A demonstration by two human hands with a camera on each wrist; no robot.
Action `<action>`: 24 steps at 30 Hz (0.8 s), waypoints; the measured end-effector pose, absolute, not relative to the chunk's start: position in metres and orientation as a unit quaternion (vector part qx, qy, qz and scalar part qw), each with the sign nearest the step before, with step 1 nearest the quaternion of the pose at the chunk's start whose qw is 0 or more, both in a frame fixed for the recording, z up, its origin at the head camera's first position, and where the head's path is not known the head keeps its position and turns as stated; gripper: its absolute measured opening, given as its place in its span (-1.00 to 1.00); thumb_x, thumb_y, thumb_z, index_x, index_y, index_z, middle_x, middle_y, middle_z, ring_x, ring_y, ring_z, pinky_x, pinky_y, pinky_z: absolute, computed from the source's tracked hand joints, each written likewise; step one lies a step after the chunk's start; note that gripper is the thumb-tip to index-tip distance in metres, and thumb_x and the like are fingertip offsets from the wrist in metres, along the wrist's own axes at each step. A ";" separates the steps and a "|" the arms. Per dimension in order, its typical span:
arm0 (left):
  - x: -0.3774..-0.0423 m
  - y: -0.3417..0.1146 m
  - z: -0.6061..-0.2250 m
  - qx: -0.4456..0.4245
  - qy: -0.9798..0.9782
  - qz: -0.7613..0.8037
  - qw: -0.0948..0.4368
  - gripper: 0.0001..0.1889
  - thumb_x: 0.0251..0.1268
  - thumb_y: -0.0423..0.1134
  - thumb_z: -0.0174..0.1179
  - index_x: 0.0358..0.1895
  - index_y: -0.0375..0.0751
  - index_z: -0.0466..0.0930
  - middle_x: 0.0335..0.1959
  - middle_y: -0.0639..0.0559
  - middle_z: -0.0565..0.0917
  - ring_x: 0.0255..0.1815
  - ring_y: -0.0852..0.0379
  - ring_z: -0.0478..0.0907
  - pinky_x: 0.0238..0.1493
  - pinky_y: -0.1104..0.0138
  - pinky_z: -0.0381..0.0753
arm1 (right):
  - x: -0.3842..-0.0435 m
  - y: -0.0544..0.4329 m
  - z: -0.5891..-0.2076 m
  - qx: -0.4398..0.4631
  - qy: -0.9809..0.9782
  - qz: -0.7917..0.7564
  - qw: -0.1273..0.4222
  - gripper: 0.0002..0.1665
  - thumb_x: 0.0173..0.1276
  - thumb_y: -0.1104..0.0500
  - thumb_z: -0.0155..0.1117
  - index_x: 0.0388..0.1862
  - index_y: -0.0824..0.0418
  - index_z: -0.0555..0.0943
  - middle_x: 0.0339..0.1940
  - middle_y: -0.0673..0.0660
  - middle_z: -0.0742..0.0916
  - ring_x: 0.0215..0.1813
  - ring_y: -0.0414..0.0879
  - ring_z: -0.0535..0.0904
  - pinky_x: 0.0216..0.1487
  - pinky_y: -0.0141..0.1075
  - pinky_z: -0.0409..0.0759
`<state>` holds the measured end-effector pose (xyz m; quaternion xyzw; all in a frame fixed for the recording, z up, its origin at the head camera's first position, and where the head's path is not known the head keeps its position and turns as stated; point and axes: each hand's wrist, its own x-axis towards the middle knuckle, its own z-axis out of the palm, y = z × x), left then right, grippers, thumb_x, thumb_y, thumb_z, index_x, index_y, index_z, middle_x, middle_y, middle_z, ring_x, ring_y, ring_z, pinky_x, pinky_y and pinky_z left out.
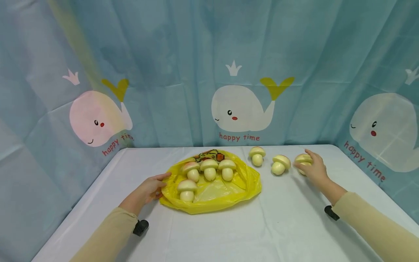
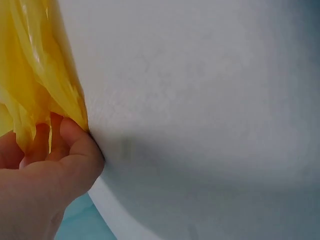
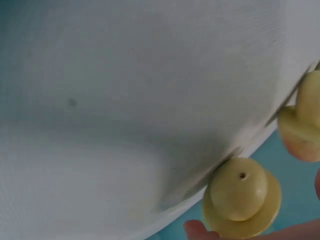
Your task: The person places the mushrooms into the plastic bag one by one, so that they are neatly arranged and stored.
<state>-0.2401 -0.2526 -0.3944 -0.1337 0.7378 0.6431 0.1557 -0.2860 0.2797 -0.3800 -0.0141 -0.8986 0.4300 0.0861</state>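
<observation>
A yellow plastic bag (image 1: 209,207) lies spread open on the table, with several toy mushrooms (image 1: 208,168) on it, pale with rounded caps. My left hand (image 1: 148,191) holds the bag's left edge; in the left wrist view, thin yellow plastic (image 2: 35,75) runs in between the fingers. On the right, my right hand (image 1: 314,169) is spread around a mushroom (image 1: 303,158), thumb in front and fingers behind. In the right wrist view that mushroom (image 3: 239,192) shows its stem end, with a fingertip (image 3: 197,230) close beside it; firm contact cannot be told.
Two more mushrooms, one (image 1: 256,155) farther back and one (image 1: 280,164) nearer my right hand, stand between the bag and that hand. The white-covered table (image 1: 229,236) ends at a blue curtain (image 1: 183,109) with printed whales.
</observation>
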 end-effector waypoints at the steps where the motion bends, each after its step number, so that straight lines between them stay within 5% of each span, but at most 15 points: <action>1: -0.240 -0.253 -0.394 -0.130 0.739 0.642 0.157 -0.45 0.48 -0.44 -0.15 0.50 -0.21 0.15 0.44 -0.28 0.18 0.02 -0.01 0.35 -0.12 0.22 0.28 | -0.288 0.283 -0.382 -0.013 -0.899 0.429 0.081 -0.05 0.38 0.18 0.25 0.51 0.47 -0.06 0.47 0.58 0.02 0.45 0.49 -0.12 0.35 0.29 -0.08; 16: -0.246 -0.259 -0.394 -0.098 0.741 0.639 0.183 -0.45 0.49 -0.41 -0.14 0.51 -0.15 0.15 0.44 -0.27 0.20 0.03 0.02 0.41 -0.06 0.24 0.31 | -0.309 0.299 -0.387 -0.065 -0.893 0.446 0.006 0.03 0.38 0.23 0.21 0.55 0.37 -0.25 0.48 0.57 -0.04 0.46 0.47 -0.13 0.37 0.25 -0.04; 24: -0.246 -0.260 -0.396 -0.097 0.716 0.665 0.190 -0.44 0.53 -0.41 -0.20 0.54 -0.19 0.02 0.52 -0.32 -0.01 0.44 -0.22 0.11 0.30 0.06 0.23 | -0.318 0.299 -0.387 -0.084 -0.894 0.440 -0.011 0.03 0.38 0.24 0.22 0.55 0.35 -0.23 0.49 0.55 -0.05 0.46 0.46 -0.11 0.37 0.24 -0.01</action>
